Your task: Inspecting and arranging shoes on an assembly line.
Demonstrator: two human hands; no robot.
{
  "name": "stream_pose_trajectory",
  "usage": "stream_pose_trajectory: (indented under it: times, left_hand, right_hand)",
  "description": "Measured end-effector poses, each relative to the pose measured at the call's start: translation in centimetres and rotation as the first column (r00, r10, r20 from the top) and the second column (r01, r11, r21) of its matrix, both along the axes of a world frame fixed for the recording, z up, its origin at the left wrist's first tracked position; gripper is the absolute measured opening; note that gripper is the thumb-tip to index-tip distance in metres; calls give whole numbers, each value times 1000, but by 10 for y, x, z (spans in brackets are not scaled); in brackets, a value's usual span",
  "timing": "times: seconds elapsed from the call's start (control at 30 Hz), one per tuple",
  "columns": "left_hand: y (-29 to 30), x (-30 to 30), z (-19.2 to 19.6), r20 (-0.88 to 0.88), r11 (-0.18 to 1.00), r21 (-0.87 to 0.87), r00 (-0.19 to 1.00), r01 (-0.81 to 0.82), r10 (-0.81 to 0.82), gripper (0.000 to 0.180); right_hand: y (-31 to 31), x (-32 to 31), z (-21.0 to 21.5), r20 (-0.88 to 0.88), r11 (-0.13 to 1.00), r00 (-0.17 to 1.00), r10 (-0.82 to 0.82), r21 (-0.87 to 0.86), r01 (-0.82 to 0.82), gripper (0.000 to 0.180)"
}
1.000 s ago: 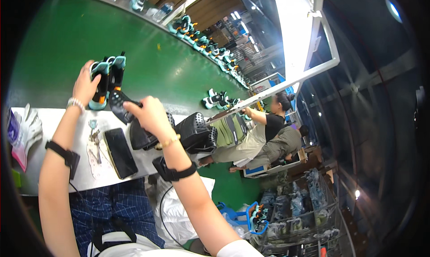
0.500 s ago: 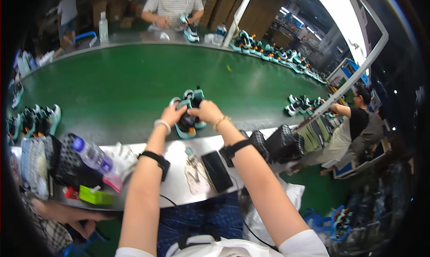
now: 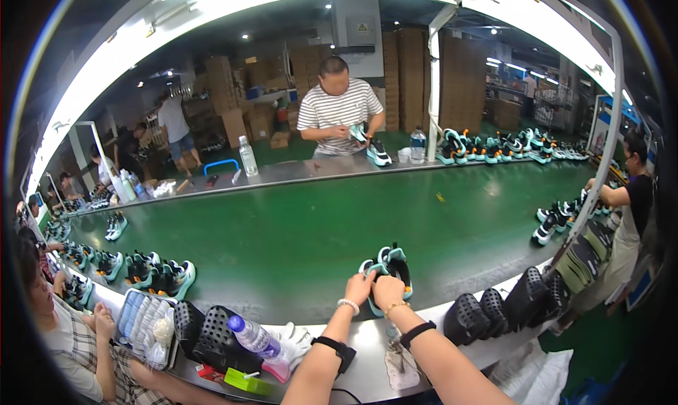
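We note both hands, left hand (image 3: 361,286) and right hand (image 3: 388,290), fingers clasping the teal-and-black sneaker pair (image 3: 390,269) already resting on the green conveyor belt (image 3: 296,228), not yet released.

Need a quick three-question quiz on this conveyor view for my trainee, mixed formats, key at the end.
1. True or false: both of the wearer's hands, left hand and right hand, rest on the teal and black pair of shoes on the green belt.
2. Multiple choice: the clear water bottle with a blue cap on the near worktop lies A) on its side, left of the wearer's forearms; B) upright on the belt; C) in the wearer's right hand.
3. Fill in: the person in the striped shirt across the belt holds a ____.

Key: 1 true; 2 A; 3 shoe.
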State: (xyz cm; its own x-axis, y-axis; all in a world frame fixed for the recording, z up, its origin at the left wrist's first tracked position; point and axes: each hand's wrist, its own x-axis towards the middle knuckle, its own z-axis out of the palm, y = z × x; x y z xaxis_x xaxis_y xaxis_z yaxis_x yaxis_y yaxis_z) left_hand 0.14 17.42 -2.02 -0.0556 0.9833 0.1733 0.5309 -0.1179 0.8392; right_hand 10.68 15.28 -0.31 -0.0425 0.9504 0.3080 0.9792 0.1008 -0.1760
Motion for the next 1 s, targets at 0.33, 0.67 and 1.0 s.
stream_pose_trajectory:
  times: [0.33,0.67,1.0]
  left_hand:
    - [0,-6,-9,44,989,-144,998,-34,41,65]
    - [19,-22,-15,203,898,-102,893,428,-403,82]
    - [-15,3,1,-449,996,-69,889,58,-82,79]
  right_hand:
    - [28,-5,-2,176,986,980,95,-149,-69,27]
    - [-133,58,108,-312,776,787,533,-192,-601,43]
    - [-246,233,207,-401,967,916,15,237,88,16]
